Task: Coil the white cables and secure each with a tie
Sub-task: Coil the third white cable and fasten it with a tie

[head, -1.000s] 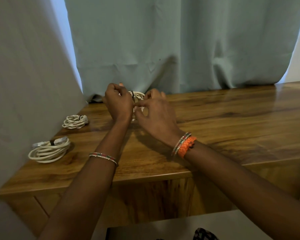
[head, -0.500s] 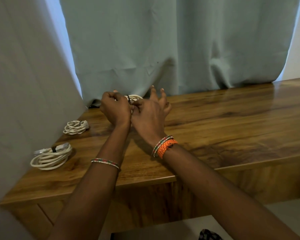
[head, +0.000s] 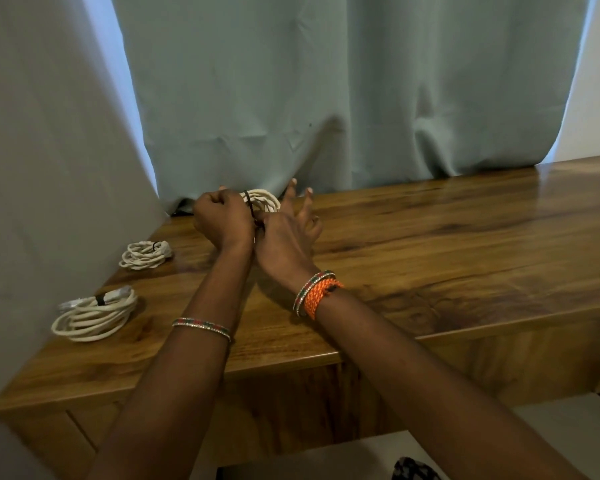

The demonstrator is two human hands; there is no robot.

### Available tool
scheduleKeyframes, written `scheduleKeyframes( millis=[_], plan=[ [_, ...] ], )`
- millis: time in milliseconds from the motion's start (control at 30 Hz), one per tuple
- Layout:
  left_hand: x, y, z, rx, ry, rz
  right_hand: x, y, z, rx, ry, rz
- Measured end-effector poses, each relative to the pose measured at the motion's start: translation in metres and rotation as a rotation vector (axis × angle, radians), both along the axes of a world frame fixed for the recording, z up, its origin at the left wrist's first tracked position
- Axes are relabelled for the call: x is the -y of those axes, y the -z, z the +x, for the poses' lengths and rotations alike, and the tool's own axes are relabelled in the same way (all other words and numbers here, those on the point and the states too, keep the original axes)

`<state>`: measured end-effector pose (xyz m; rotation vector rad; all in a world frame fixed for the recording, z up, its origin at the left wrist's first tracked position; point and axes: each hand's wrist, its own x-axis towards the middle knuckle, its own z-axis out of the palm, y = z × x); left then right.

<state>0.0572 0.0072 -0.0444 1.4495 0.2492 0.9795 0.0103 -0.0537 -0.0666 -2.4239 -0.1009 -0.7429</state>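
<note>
Both hands meet near the desk's back edge, toward its left end. The left hand (head: 222,220) is curled into a fist around a coiled white cable (head: 262,201), and a dark tie (head: 249,206) loops across the coil right beside its knuckles. The right hand (head: 284,242) presses in against the left, thumb and forefinger pinching at the tie, though the pinch itself is partly hidden; its other fingers (head: 290,195) fan upward. Bangles ring both wrists, with an orange braided band (head: 321,296) on the right. Along the left edge of the desk (head: 465,237) lie two finished coils: a small tied bundle (head: 146,254) farther back and a larger tied coil (head: 96,315) nearer the front left corner. A pale green curtain (head: 326,91) hangs behind the desk.
</note>
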Motion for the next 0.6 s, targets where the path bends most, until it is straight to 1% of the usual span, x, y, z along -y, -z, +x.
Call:
scheduleKeyframes(
  millis=[133,333,433,500,600],
  plan=[
    [0.006,-0.001,0.0,0.003,0.061,0.023,0.008,-0.007,0.0,0.097,0.072,0.081],
    [0.009,-0.003,0.002,0.039,0.16,0.143,0.022,-0.005,-0.005,0.122,-0.006,0.228],
    [0.009,-0.003,-0.002,0.09,0.175,0.232,0.03,-0.006,-0.007,0.043,-0.12,0.428],
    [0.008,-0.002,-0.005,0.125,0.145,0.302,0.035,-0.01,-0.01,-0.019,-0.202,0.542],
    [0.004,0.002,0.0,0.167,0.082,0.368,0.042,-0.011,-0.014,-0.094,-0.243,0.589]
  ],
)
